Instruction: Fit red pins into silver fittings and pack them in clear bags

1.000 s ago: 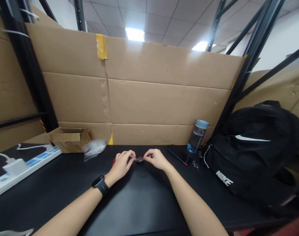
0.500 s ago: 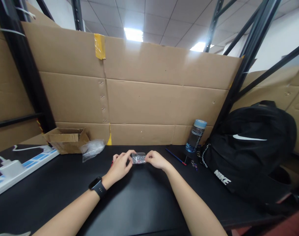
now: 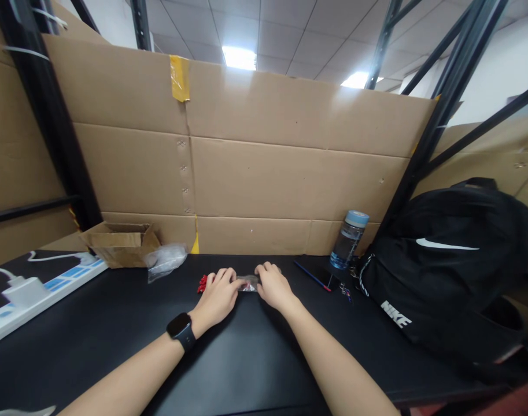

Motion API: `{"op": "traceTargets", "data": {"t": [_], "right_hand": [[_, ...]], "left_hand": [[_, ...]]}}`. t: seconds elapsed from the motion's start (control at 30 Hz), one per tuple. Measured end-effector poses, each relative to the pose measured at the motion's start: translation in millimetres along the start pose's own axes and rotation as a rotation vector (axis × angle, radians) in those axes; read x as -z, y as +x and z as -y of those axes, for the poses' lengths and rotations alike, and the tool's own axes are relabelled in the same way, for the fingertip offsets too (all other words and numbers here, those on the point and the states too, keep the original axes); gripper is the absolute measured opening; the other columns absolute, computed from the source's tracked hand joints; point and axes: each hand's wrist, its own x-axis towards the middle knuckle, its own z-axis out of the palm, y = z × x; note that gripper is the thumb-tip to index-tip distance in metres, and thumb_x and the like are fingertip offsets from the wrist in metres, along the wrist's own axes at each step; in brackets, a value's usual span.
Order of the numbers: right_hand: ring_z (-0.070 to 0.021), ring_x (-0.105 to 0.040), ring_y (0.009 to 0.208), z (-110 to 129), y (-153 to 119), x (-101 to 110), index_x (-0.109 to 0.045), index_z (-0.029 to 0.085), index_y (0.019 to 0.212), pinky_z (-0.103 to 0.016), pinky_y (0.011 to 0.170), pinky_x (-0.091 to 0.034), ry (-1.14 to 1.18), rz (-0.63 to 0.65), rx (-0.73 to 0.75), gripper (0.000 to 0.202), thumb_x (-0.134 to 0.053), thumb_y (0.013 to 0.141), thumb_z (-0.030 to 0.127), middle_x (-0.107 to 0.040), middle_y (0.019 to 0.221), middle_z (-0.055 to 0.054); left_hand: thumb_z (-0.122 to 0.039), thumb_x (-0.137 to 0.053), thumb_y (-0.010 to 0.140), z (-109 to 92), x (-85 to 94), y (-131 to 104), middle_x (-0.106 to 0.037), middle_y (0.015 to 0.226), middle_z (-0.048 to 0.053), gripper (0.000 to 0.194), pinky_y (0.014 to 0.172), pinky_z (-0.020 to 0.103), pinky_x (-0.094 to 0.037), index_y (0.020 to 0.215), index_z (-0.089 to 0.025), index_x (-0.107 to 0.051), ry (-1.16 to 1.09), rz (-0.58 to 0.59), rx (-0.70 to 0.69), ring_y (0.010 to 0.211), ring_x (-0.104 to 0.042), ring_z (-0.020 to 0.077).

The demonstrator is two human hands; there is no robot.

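Left hand (image 3: pixel 219 296) and right hand (image 3: pixel 275 287), both mine, are at either end of a small clear plastic packet (image 3: pixel 248 285) on the black tabletop (image 3: pixel 246 358), straight ahead of me. My fingers are bent and touching it, the left thumb stretched toward its left end; I cannot tell whether they pinch it or only press. Something reddish shows through the shiny plastic. Just beside my left hand, on its outer side, is a red cluster (image 3: pixel 202 283). A dark watch (image 3: pixel 181 330) circles my left wrist. Farther left are a crumpled clear bag (image 3: pixel 166 260), an open cardboard box (image 3: pixel 122 251) and a white power strip (image 3: pixel 68 281) with a white plug (image 3: pixel 27 290) in it. Off to my right lie a slim blue stick (image 3: pixel 309 273) with a red end and a small trinket (image 3: pixel 346 293); beyond them stand a blue-lidded water bottle (image 3: pixel 349 240) and a black backpack (image 3: pixel 454 266). Behind the tabletop rises a cardboard wall (image 3: pixel 290 179).
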Motion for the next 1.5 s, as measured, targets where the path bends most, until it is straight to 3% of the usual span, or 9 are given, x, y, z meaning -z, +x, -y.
{"op": "traceTargets", "data": {"t": [0.07, 0.13, 0.33, 0.53, 0.67, 0.93, 1.17, 1.4, 1.5], "right_hand": [[-0.023, -0.055, 0.111, 3, -2, 4, -0.063, 0.022, 0.119, -0.033, 0.093, -0.046, -0.024, 0.002, 0.18, 0.038, -0.055, 0.084, 0.01, -0.062, 0.124, -0.009], [-0.023, -0.057, 0.108, 5, -3, 6, -0.065, 0.021, 0.114, -0.033, 0.092, -0.046, -0.039, 0.044, 0.255, 0.035, -0.055, 0.082, 0.01, -0.065, 0.118, -0.008], [-0.0269, -0.063, 0.103, 7, -4, 5, -0.066, 0.022, 0.114, -0.035, 0.085, -0.047, -0.023, 0.095, 0.166, 0.031, -0.065, 0.084, 0.032, -0.071, 0.111, -0.008], [-0.0227, -0.068, 0.105, 1, -2, 8, -0.064, 0.029, 0.121, -0.029, 0.077, -0.046, 0.105, 0.126, 0.095, 0.038, -0.06, 0.084, 0.02, -0.075, 0.112, -0.002], [-0.0185, -0.069, 0.102, -6, 0, 8, -0.066, 0.033, 0.117, -0.025, 0.073, -0.045, 0.242, 0.164, 0.047, 0.037, -0.063, 0.083, 0.019, -0.077, 0.106, 0.003], [-0.0158, -0.072, 0.084, -17, 10, -2, -0.068, 0.025, 0.117, -0.023, 0.076, -0.049, 0.467, 0.147, 0.013, 0.038, -0.067, 0.081, 0.013, -0.077, 0.088, 0.0], [-0.0144, -0.073, 0.077, -15, 10, 1, -0.065, 0.02, 0.12, -0.023, 0.08, -0.051, 0.641, 0.147, 0.007, 0.044, -0.067, 0.079, 0.005, -0.077, 0.081, 0.0], [-0.0132, -0.069, 0.065, -15, 11, -4, -0.058, 0.021, 0.124, -0.02, 0.062, -0.048, 0.723, 0.163, -0.12, 0.048, -0.068, 0.079, 0.008, -0.075, 0.076, 0.001], [-0.0134, -0.068, 0.063, -17, 10, -7, -0.058, 0.021, 0.125, -0.02, 0.06, -0.045, 0.65, 0.214, -0.155, 0.053, -0.068, 0.075, 0.005, -0.073, 0.07, 0.003]], "left_hand": [[-0.02, -0.044, 0.099, 1, -1.4, 0, -0.062, 0.124, 0.007, 0.03, 0.091, 0.045, -0.034, 0.116, -0.03, -0.066, -0.012, -0.009, -0.005, 0.123, -0.048, 0.0283], [-0.024, -0.044, 0.1, 3, -3.4, -1, -0.062, 0.132, 0.007, 0.027, 0.096, 0.047, -0.033, 0.119, -0.029, -0.062, -0.047, 0.014, -0.027, 0.132, -0.043, 0.0297], [-0.025, -0.055, 0.09, 4, -4.8, -1, -0.069, 0.121, 0.006, 0.023, 0.098, 0.049, -0.029, 0.113, -0.026, -0.058, -0.108, 0.065, -0.011, 0.131, -0.046, 0.0319], [-0.02, -0.05, 0.096, 5, -5.5, 1, -0.071, 0.109, 0.002, 0.014, 0.087, 0.039, -0.03, 0.107, -0.027, -0.056, -0.169, 0.023, 0.051, 0.112, -0.056, 0.0234], [-0.02, -0.05, 0.098, 10, -11.0, 2, -0.072, 0.105, 0.001, 0.014, 0.085, 0.037, -0.028, 0.109, -0.028, -0.054, -0.233, -0.006, 0.124, 0.111, -0.058, 0.022], [-0.026, -0.054, 0.093, 9, -10.3, 3, -0.075, 0.101, 0.001, 0.035, 0.089, 0.04, -0.031, 0.126, -0.029, -0.042, -0.356, -0.017, 0.209, 0.109, -0.064, 0.0251], [-0.029, -0.055, 0.092, 11, -9.1, 5, -0.074, 0.099, 0.001, 0.035, 0.091, 0.04, -0.034, 0.124, -0.028, -0.042, -0.414, -0.081, 0.292, 0.107, -0.067, 0.0252], [-0.031, -0.055, 0.091, 13, -4.0, 5, -0.074, 0.094, 0.0, 0.039, 0.092, 0.041, -0.032, 0.127, -0.027, -0.041, -0.406, -0.048, 0.32, 0.106, -0.065, 0.0258], [-0.027, -0.057, 0.09, 10, -0.7, 3, -0.072, 0.091, 0.0, 0.033, 0.089, 0.041, -0.032, 0.122, -0.027, -0.05, -0.305, -0.01, 0.245, 0.106, -0.062, 0.0258]]}}
